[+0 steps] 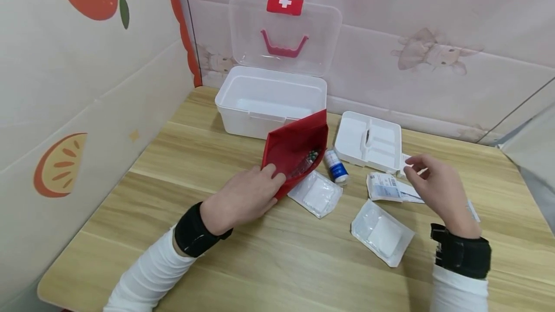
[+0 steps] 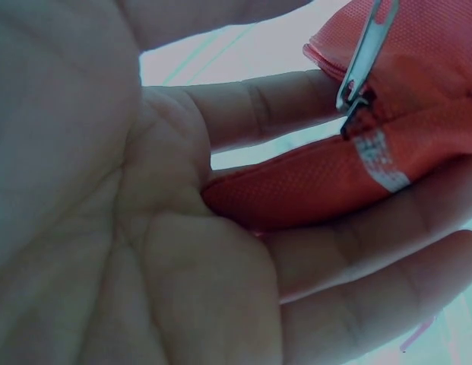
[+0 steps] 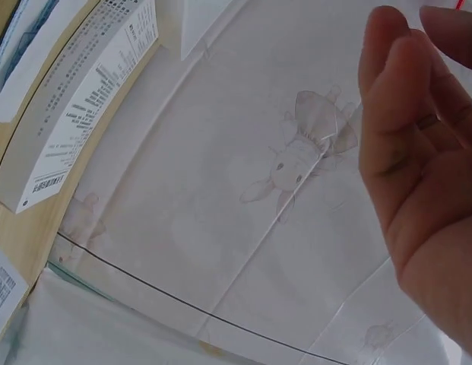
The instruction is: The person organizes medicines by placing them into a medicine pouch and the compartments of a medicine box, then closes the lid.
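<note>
My left hand (image 1: 244, 196) grips the near edge of a red zip pouch (image 1: 296, 133), tilted with its mouth gaping. Inside the pouch lies a clear pack with green bits (image 1: 310, 157). The metal zip pull (image 2: 369, 57) shows by my fingers in the left wrist view. My right hand (image 1: 440, 191) hovers over small printed packets (image 1: 383, 187), fingers loosely bent and holding nothing. A white sealed dressing pack (image 1: 383, 232) lies in front of it. Another dressing pack (image 1: 318, 197) lies beside the pouch, near a blue-and-white bottle (image 1: 336, 166).
A white first-aid box (image 1: 243, 117) stands at the back, its clear lid (image 1: 323, 37) raised against the wall. To its right lies a white divided tray (image 1: 349, 141). A printed carton (image 3: 87, 114) shows in the right wrist view. A wall borders the wooden table (image 1: 173, 172) at left.
</note>
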Action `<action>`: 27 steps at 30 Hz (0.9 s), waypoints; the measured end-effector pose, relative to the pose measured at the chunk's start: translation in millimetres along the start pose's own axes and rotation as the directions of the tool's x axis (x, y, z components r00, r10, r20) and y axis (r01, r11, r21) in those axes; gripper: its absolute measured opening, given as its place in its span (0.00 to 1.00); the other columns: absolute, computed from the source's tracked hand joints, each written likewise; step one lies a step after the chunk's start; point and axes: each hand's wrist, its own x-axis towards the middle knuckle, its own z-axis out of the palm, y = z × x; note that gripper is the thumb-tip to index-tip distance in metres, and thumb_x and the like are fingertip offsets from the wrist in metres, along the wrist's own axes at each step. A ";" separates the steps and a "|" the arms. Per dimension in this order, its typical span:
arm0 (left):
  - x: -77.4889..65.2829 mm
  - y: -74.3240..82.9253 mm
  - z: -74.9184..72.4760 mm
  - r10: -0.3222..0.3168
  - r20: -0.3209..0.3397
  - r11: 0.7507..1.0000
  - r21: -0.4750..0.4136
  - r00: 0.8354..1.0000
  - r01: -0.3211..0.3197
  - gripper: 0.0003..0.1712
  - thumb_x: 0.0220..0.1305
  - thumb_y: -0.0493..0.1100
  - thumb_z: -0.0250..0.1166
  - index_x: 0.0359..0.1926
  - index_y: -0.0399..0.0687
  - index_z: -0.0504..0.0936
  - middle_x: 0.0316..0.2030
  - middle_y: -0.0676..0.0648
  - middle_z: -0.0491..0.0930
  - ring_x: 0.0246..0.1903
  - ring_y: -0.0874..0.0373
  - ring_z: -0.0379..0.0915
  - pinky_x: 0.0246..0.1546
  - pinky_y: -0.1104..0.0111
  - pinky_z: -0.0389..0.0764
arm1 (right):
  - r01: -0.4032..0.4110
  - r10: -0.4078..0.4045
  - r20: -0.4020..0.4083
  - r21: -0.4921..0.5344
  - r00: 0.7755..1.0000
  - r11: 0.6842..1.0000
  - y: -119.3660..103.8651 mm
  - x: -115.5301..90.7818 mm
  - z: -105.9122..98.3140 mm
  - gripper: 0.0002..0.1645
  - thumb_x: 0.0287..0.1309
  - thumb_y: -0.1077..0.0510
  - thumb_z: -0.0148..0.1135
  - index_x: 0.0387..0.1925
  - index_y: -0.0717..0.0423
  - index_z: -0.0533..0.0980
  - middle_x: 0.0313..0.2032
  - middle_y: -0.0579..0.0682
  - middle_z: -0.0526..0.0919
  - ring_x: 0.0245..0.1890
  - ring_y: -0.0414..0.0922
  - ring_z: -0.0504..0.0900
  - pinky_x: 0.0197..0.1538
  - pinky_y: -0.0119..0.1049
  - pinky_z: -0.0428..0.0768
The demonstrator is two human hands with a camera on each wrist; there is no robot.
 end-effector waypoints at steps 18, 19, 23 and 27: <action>-0.9 0.4 -0.1 -0.006 -0.004 1.000 -0.011 1.000 0.006 0.19 0.61 0.47 0.71 0.47 0.41 0.78 0.37 0.42 0.77 0.29 0.53 0.76 0.32 0.65 0.83 | -0.120 0.134 0.146 -0.096 0.980 0.988 29.6 -10.2 -15.0 0.14 0.59 0.65 0.61 0.46 0.70 0.78 0.34 0.63 0.82 0.30 0.55 0.80 0.28 0.37 0.71; -0.9 0.5 -0.3 -0.007 -0.003 1.000 -0.011 1.000 0.007 0.19 0.61 0.47 0.71 0.47 0.41 0.78 0.37 0.42 0.77 0.29 0.53 0.76 0.32 0.65 0.84 | -0.125 0.141 0.166 -0.103 0.976 0.987 32.3 -10.5 -14.9 0.15 0.58 0.66 0.61 0.46 0.71 0.78 0.34 0.64 0.82 0.30 0.55 0.80 0.29 0.38 0.71; -1.2 0.3 0.2 -0.008 -0.003 1.000 -0.009 1.000 0.008 0.18 0.61 0.46 0.71 0.46 0.41 0.78 0.37 0.42 0.77 0.29 0.53 0.75 0.32 0.65 0.83 | -0.144 0.177 0.238 -0.147 0.955 0.979 41.8 -12.1 -13.3 0.14 0.58 0.63 0.62 0.43 0.71 0.78 0.36 0.65 0.83 0.32 0.55 0.79 0.32 0.40 0.71; -0.8 0.4 0.8 0.003 -0.016 1.000 -0.005 1.000 -0.003 0.19 0.61 0.47 0.72 0.46 0.41 0.78 0.37 0.42 0.78 0.29 0.53 0.75 0.32 0.66 0.84 | -0.184 0.229 0.305 -0.170 0.924 0.968 50.9 -14.0 -10.9 0.15 0.57 0.61 0.62 0.42 0.70 0.79 0.41 0.68 0.82 0.35 0.57 0.78 0.35 0.45 0.73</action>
